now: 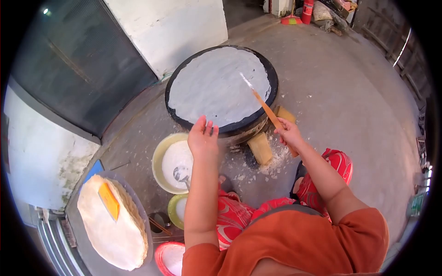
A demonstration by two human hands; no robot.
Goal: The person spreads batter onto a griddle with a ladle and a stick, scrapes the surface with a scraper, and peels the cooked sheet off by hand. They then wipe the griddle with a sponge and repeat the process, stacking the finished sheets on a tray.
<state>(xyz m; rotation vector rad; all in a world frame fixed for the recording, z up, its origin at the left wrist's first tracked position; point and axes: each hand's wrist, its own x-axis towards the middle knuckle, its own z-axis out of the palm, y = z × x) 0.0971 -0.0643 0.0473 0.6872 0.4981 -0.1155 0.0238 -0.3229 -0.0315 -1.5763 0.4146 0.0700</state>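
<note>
My right hand (289, 135) is wrapped around a long wooden spatula (265, 106), whose narrow tip is coated white and lies over the griddle. A thin, pale grey-white sheet of batter (216, 85) covers most of the round black griddle (275, 85), leaving a dark rim. Near that rim's front edge is my left hand (203, 137), empty, with its fingers apart. Below it, a pale yellow basin (158, 158) contains white batter (177, 158) and a metal ladle (181, 175).
At the lower left lies a stack of thin pancakes (108, 230) with an orange-yellow scraper (109, 201) on top. A green bowl (173, 210) and a red-rimmed basin (159, 257) stand beside my legs. Wooden blocks (260, 148) and white flakes lie by the griddle's base.
</note>
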